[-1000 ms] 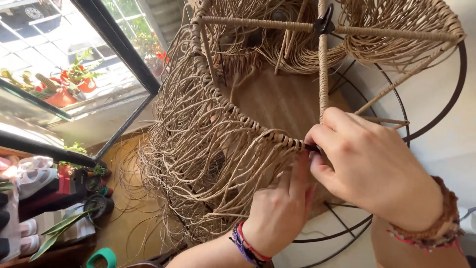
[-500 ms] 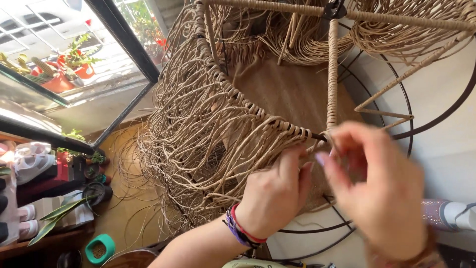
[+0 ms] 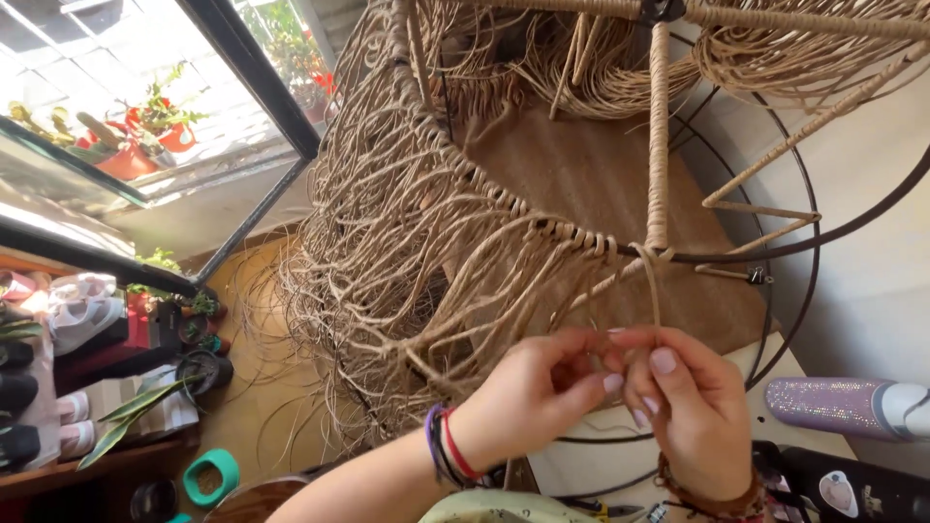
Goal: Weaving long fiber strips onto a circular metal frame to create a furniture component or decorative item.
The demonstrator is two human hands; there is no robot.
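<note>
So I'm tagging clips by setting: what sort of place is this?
Probably a home craft corner by a window: potted plants sit on the sill, and both hands tie a cord onto a wire frame hung with fringe.

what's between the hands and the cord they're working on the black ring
Nothing visible. The left hand and right hand already pinch the tan cord, which runs clear up to the black ring; the hanging fringe lies to the left.

left hand [image 3: 531, 392], right hand [image 3: 693, 412], fingertips pinched together
</note>
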